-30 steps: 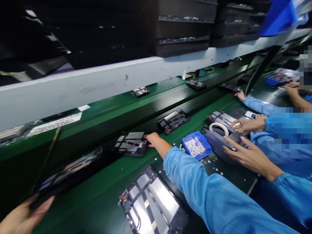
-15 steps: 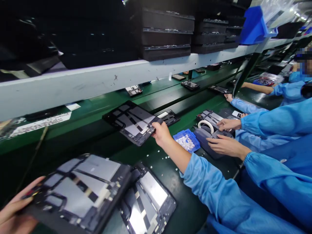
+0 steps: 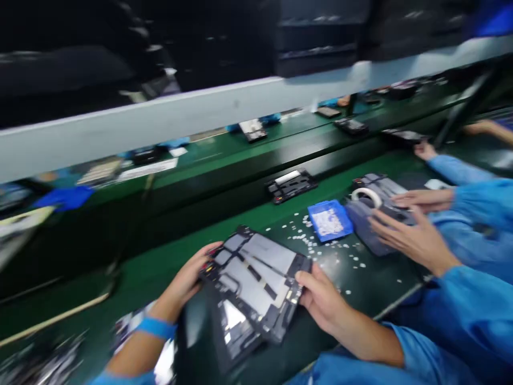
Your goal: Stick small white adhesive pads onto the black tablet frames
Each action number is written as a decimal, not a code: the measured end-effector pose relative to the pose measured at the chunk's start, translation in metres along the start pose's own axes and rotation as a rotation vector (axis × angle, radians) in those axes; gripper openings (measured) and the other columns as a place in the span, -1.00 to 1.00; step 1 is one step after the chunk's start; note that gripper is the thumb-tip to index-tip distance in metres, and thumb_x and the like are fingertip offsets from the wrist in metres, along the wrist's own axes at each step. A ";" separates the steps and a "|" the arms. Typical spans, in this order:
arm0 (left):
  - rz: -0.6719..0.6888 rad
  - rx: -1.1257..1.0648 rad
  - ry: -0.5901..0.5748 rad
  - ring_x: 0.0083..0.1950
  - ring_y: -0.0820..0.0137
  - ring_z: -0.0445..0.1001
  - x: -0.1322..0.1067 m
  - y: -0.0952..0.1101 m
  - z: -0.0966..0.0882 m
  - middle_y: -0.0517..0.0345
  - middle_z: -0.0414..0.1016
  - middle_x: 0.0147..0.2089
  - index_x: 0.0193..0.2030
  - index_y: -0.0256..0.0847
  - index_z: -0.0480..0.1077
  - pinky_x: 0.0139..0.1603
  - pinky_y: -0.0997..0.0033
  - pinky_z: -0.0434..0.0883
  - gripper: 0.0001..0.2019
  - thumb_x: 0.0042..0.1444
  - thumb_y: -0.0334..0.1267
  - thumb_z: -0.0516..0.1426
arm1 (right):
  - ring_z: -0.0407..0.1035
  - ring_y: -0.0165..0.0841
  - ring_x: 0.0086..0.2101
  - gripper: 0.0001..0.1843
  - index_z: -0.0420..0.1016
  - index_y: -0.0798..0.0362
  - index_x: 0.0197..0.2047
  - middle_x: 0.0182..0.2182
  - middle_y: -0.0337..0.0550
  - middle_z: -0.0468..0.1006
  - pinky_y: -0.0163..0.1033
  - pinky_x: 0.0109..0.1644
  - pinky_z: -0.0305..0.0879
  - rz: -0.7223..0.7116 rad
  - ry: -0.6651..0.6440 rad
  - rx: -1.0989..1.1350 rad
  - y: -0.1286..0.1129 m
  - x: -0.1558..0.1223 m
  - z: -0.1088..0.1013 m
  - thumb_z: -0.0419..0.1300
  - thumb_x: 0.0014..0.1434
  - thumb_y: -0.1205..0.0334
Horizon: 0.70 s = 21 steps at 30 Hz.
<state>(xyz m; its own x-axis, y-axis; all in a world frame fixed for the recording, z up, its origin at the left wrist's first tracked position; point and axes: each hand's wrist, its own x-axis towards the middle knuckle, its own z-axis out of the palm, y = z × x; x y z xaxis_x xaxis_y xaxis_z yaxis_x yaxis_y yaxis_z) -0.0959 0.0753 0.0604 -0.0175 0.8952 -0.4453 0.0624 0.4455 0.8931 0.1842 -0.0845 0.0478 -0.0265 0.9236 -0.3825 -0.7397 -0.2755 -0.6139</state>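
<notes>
An opened tablet (image 3: 256, 267), its grey inner panels, black strips and small parts facing up, is held slightly tilted at bench level. My left hand (image 3: 192, 272), a blue band at its wrist, grips the tablet's upper left corner. On the opposite side my right hand (image 3: 323, 294) has its thumb on the top of the right edge. Beneath it lies a second opened tablet (image 3: 234, 334), partly covered. Whether the two touch I cannot tell.
Beyond my right hand is a blue tray (image 3: 347, 227) of small white pieces, with others scattered around it. Another device (image 3: 290, 184) rests on the green conveyor. At right, a co-worker's hands (image 3: 420, 240) are over a tablet and a white tape roll (image 3: 365, 195). A shelf beam (image 3: 160, 120) crosses above.
My right hand has come back from over the conveyor toward me. My left hand has moved right and in. Each held a separate tablet before; now both grip one. The view has swung left.
</notes>
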 end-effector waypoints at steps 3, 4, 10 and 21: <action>0.083 -0.151 0.055 -0.10 0.11 0.60 -0.001 -0.015 0.005 -0.04 0.68 -0.11 -0.17 -0.27 0.61 -0.11 0.26 0.52 -0.55 -0.28 -0.15 0.39 | 0.55 -0.10 -0.03 -0.40 0.44 -0.16 0.15 0.04 -0.07 0.64 0.02 -0.04 0.52 0.058 0.006 -0.041 0.017 -0.015 -0.005 0.47 0.07 -0.02; 0.095 -0.176 0.090 -0.07 0.09 0.60 0.002 -0.021 0.005 -0.06 0.67 -0.10 -0.18 -0.26 0.60 -0.06 0.23 0.53 -0.56 -0.20 -0.05 0.38 | 0.55 -0.10 -0.01 -0.39 0.44 -0.16 0.16 0.05 -0.05 0.63 0.03 -0.03 0.52 0.090 -0.005 -0.057 0.022 -0.018 -0.006 0.47 0.08 -0.04; 0.198 -0.237 0.333 0.21 0.08 0.53 0.011 -0.053 0.000 -0.11 0.60 0.13 0.08 -0.27 0.51 0.27 0.13 0.44 -0.44 0.10 0.13 0.27 | 0.59 -0.25 -0.19 -0.25 0.42 -0.09 0.13 -0.04 -0.07 0.64 -0.12 -0.16 0.55 0.275 -0.137 -0.266 0.048 -0.032 -0.009 0.50 -0.01 -0.25; -0.119 -0.034 0.312 0.48 0.13 0.32 -0.071 -0.097 -0.005 0.86 0.47 0.29 -0.14 0.64 0.57 0.16 0.27 0.58 -0.63 -0.17 0.10 0.32 | 0.51 -0.22 -0.31 -0.53 0.61 -0.03 -0.21 -0.36 -0.16 0.63 -0.18 -0.17 0.39 -0.081 -0.360 -1.531 -0.009 0.001 -0.028 0.35 0.11 -0.28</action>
<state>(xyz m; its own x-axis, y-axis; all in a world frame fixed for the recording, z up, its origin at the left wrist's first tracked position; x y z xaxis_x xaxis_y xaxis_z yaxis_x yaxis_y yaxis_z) -0.1058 -0.0317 0.0061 -0.3280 0.7952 -0.5099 0.0088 0.5423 0.8401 0.2098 -0.0886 0.0333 -0.3393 0.8998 -0.2743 0.6024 -0.0161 -0.7980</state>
